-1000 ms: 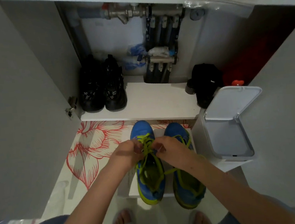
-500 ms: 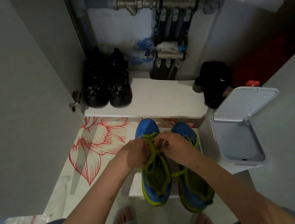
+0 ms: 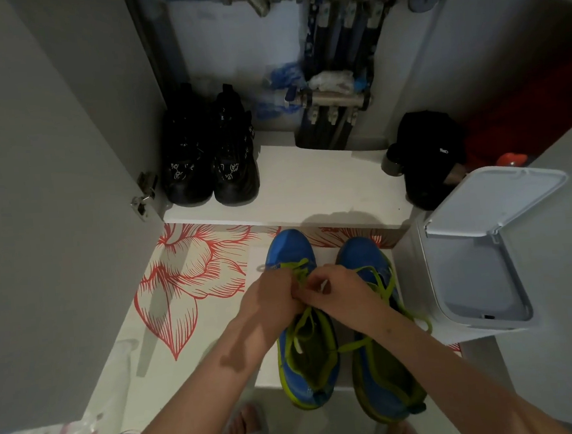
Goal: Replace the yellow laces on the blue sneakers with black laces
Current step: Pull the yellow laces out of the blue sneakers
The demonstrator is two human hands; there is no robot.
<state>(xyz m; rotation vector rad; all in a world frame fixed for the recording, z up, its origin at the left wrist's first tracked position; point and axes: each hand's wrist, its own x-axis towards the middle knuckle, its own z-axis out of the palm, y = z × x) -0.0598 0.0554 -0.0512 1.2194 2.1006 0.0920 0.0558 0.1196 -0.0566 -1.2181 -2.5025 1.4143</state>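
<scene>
Two blue fabric sneakers (image 3: 289, 250) stand side by side before a low white board shelf (image 3: 320, 186), with black high-top shoes (image 3: 208, 164) on its left end. A white plastic lidded bin (image 3: 481, 276) stands just right of the sneakers. The left hand (image 3: 270, 298) and right hand (image 3: 343, 291) meet over the left sneaker's yellow cord lace (image 3: 299, 273).

white bin (image 3: 480, 270) crowding right, grey door (image 3: 54, 200) left, shelf (image 3: 309, 187) ahead

left hand (image 3: 273, 296) and right hand (image 3: 343, 289) pinch yellow lace (image 3: 299, 274) | on left blue shoe (image 3: 301, 318) | right blue shoe (image 3: 375, 329) just beside | white bin (image 3: 479, 256) open
</scene>
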